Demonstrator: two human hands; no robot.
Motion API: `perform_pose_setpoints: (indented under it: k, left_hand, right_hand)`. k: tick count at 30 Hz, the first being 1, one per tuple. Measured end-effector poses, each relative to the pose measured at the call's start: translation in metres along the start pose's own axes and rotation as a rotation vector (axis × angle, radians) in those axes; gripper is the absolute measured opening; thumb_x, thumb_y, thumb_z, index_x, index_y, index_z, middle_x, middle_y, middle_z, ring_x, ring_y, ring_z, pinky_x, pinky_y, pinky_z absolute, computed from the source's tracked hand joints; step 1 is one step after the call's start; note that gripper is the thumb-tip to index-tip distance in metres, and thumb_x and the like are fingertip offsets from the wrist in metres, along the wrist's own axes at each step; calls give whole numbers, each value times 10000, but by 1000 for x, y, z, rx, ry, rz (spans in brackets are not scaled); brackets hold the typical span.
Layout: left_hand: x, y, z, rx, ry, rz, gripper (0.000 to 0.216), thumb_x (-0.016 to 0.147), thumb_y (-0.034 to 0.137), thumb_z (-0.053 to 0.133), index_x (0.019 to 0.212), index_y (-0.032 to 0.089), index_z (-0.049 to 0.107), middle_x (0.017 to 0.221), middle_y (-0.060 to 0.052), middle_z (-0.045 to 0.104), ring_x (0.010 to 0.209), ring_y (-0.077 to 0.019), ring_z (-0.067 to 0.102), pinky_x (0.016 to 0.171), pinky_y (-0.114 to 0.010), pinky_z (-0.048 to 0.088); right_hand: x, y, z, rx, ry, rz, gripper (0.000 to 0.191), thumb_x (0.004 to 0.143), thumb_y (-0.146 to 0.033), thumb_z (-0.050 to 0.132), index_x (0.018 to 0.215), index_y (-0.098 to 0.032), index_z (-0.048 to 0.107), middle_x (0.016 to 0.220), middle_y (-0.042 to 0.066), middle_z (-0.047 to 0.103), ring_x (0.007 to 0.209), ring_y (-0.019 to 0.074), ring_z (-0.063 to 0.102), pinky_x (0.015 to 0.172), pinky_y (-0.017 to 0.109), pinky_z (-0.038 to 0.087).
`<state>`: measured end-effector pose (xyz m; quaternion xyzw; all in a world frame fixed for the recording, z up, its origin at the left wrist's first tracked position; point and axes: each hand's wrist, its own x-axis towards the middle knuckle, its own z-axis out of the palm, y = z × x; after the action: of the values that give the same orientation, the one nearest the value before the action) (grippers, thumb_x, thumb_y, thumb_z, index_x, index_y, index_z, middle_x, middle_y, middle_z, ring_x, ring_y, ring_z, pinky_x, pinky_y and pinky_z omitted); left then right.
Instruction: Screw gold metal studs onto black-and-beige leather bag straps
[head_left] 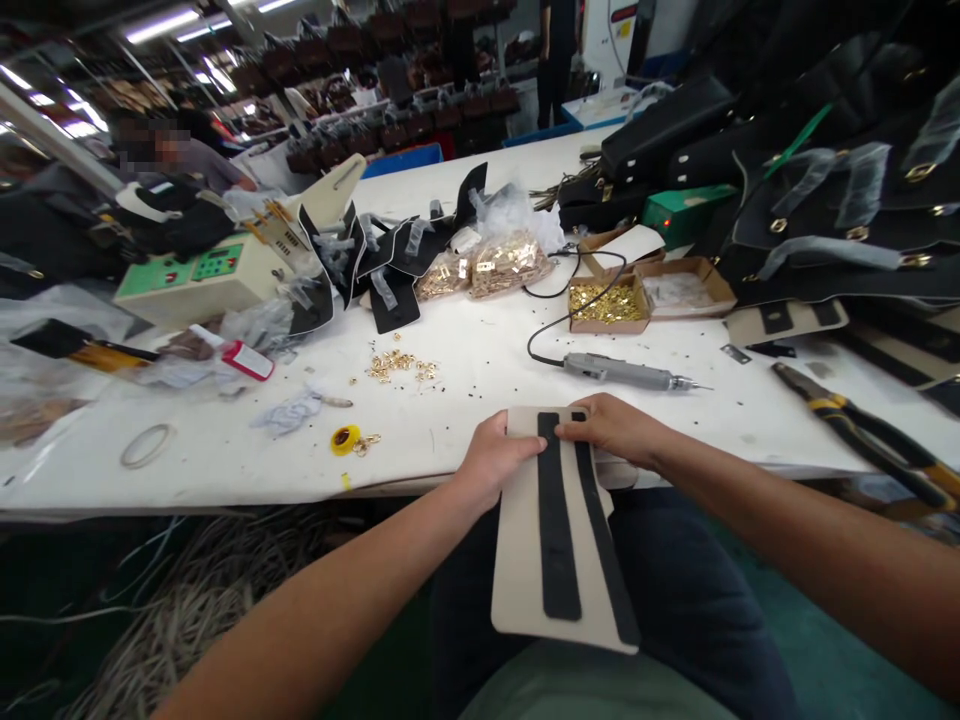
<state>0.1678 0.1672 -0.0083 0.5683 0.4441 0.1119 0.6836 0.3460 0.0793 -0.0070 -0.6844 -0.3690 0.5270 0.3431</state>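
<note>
A beige leather panel (517, 560) with two black straps (559, 540) running down it hangs over the table's front edge and my lap. My left hand (495, 460) grips its upper left edge, fingers closed on it. My right hand (619, 428) pinches the panel's top right, at the upper end of the black straps. Just beyond my hands an electric screwdriver (622, 372) lies on the white table (465, 350), with its black cord looping away.
A cardboard box of gold fittings (607, 305), bags of gold hardware (506, 265) and loose gold pieces (401, 365) lie ahead. Pliers (862, 430) rest at right, black bag parts (825, 200) behind them. A green-panelled machine (202, 280) stands at left, a person beyond it.
</note>
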Motion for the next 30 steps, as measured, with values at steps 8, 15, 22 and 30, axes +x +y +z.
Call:
perform_pose_setpoints:
  k: [8, 15, 22, 30]
  left_hand:
    - [25, 1, 2, 223, 77, 40, 256, 670, 112, 741, 915, 170, 694, 856, -36, 766, 731, -190, 698, 632, -265, 538]
    - [27, -4, 7, 470, 159, 138, 297, 671, 147, 753, 959, 180, 691, 928, -49, 757, 830, -213, 688, 704, -282, 513]
    - [19, 0, 4, 707, 274, 311, 723, 660, 235, 821, 1338, 211, 572, 1340, -115, 599, 1209, -297, 582, 1025, -403, 465]
    - [25, -9, -3, 914, 67, 700, 254, 767, 327, 817, 1007, 252, 785, 1214, -51, 723, 1175, -269, 586, 1048, -435, 452]
  right_hand:
    - [25, 3, 0, -359, 80, 33, 153, 834, -277, 623, 733, -167, 658, 659, 21, 673, 595, 154, 599, 523, 234, 394]
    - [26, -10, 1, -542, 128, 39, 125, 784, -260, 678, 708, -161, 680, 667, 46, 683, 642, 178, 616, 554, 252, 366]
    - [22, -14, 3, -595, 133, 63, 147, 790, -278, 655, 781, -144, 717, 684, 62, 701, 643, 187, 631, 548, 253, 374]
    - [20, -13, 1, -592, 151, 47, 179, 789, -302, 641, 832, -157, 737, 740, 67, 723, 676, 186, 639, 548, 246, 366]
